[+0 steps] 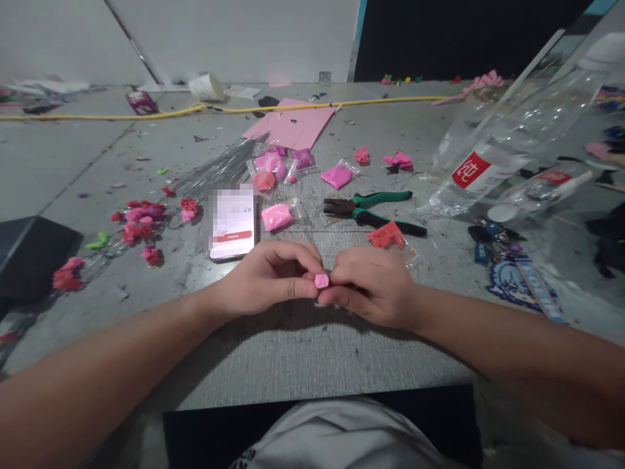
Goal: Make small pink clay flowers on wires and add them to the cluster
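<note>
A small lump of pink modelling clay [321,281] is pinched between both my hands, low over the grey table [312,365]. My left hand [276,273] grips it from the left with thumb and forefinger. From the right, my right hand [374,286] presses its thumb and curled fingers against the same lump. Just beyond my hands lie a packet of pink clay [277,217], green-handled pliers [359,208] and a red clay packet [387,235]. A lit phone [232,241] lies beyond my left hand.
Red and pink clay flowers [144,215] on wires lie left, near a bundle of thin wires [215,172]. Plastic bottles [517,143] and keys [493,234] are at right. Pink paper [295,124] and a yellow cable [390,100] lie farther back.
</note>
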Action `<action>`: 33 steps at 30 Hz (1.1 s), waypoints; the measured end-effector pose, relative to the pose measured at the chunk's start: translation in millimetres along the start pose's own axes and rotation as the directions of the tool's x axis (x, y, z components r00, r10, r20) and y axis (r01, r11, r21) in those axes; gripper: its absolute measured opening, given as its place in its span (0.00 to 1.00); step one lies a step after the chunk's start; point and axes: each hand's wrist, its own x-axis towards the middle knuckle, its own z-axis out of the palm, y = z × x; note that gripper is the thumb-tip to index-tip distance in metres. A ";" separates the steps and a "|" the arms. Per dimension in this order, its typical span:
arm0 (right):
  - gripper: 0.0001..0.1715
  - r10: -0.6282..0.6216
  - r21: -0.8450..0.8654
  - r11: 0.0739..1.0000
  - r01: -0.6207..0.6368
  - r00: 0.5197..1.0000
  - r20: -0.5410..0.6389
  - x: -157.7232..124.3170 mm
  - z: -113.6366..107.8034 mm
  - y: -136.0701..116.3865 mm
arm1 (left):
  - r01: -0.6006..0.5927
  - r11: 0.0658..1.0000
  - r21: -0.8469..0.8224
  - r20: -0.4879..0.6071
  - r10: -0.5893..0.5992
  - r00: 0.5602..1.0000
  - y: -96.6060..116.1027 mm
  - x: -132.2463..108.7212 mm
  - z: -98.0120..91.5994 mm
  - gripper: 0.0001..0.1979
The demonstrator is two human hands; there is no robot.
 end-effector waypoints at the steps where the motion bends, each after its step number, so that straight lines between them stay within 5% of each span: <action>1: 0.19 -0.011 0.010 1.000 0.011 1.000 0.012 0.1 -0.5 0.2 | -0.003 1.000 0.007 0.011 0.003 1.000 0.7 0.0 -0.2 0.02; 4: 0.20 -0.005 0.052 0.999 0.003 1.000 0.027 0.0 -2.8 0.2 | -0.027 0.995 0.094 0.023 0.025 0.999 3.7 1.4 -3.4 0.02; 7: 0.22 0.152 0.080 0.986 -0.148 0.987 -0.047 -0.2 -4.8 1.3 | -0.095 0.947 0.308 0.065 0.079 0.995 5.9 4.1 -10.8 0.04; 11: 0.24 0.394 0.129 0.917 -0.377 0.906 -0.155 -0.1 -4.7 7.1 | -0.287 0.671 0.683 0.316 0.083 0.945 1.8 6.4 -21.6 0.07; 14: 0.23 0.441 0.156 0.894 -0.419 0.886 -0.147 0.3 -3.5 10.9 | -0.344 0.464 0.816 0.376 0.026 0.926 -3.2 6.5 -25.0 0.10; 23: 0.21 0.450 0.147 0.889 -0.434 0.886 -0.108 1.0 -2.1 10.5 | -0.295 0.442 0.847 0.330 -0.002 0.944 7.5 7.5 -29.0 0.12; 29: 0.21 0.466 0.106 0.883 -0.456 0.879 -0.099 2.3 -2.4 9.9 | -0.148 0.200 0.969 0.146 0.025 0.989 -1.2 6.7 -29.3 0.16; 33: 0.20 0.468 0.093 0.883 -0.460 0.878 -0.097 2.5 -2.1 9.6 | -0.119 0.212 0.970 0.117 0.020 0.993 -8.4 6.1 -29.3 0.15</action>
